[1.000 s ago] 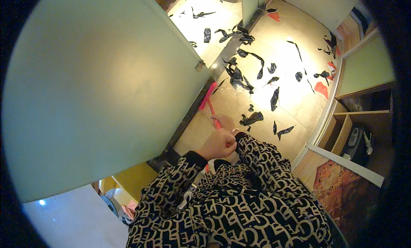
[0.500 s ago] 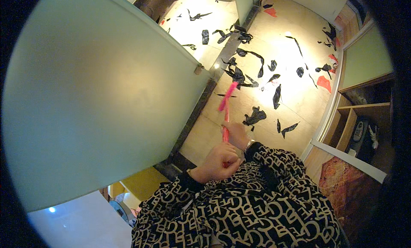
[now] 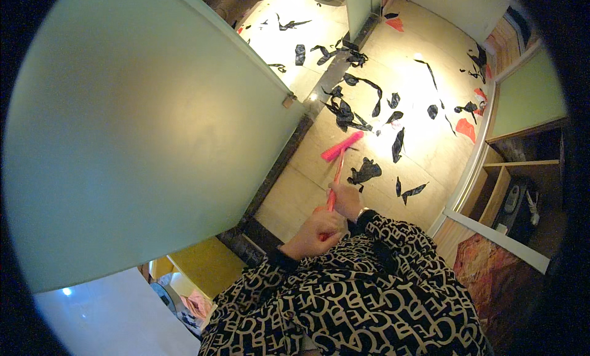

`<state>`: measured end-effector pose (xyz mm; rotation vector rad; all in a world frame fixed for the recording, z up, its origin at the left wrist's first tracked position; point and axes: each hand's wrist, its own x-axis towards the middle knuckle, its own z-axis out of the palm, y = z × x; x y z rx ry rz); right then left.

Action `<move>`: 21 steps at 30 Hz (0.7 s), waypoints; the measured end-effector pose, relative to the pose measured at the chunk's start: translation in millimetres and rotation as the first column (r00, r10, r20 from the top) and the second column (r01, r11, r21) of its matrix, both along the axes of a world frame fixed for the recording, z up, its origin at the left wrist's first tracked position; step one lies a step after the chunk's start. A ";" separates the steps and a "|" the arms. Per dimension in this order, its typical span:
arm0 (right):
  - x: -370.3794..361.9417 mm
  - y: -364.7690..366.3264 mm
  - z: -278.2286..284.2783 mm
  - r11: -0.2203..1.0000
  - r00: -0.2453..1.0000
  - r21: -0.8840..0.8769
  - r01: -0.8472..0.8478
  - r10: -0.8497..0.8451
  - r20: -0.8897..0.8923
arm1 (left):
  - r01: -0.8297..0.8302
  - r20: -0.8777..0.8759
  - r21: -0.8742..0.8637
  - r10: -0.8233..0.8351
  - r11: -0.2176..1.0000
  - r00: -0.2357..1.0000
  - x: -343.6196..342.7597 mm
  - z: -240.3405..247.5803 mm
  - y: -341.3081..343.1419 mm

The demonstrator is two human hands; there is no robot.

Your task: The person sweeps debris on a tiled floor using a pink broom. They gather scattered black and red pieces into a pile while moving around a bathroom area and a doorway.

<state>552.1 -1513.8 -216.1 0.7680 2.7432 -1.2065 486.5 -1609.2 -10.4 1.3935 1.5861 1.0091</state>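
Both my hands grip the handle of a broom with pink bristles (image 3: 342, 147). My left hand (image 3: 310, 234) is closed round the upper end, close to my body. Lower down the handle, my right hand (image 3: 346, 200) wraps it, a bracelet or watch at its wrist. The bristles touch or hover just over the pale tiled floor; I cannot tell which. Right of the handle lies a crumpled black plastic scrap (image 3: 365, 170). Beyond the bristles is a tangle of black strips (image 3: 345, 115), and a thin dark sliver pokes out beside them.
Frosted glass door (image 3: 141, 135) fills the left side, above a dark stone threshold (image 3: 279, 162). More black scraps and a few red pieces (image 3: 466, 129) are scattered across the floor. On the right stands an open wooden shelf unit (image 3: 498, 193) holding a phone-like handset (image 3: 512, 199).
The broom head has swung from steeply upright to a flatter slant, moving slightly right and back from the black tangle. My hands have shifted a little right with the handle.
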 end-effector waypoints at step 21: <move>-13.8 2.2 1.2 0.995 0.994 0.091 -0.033 0.042 -0.106 | -0.019 -0.055 0.032 0.021 0.999 0.998 -10.7 -13.8 -10.7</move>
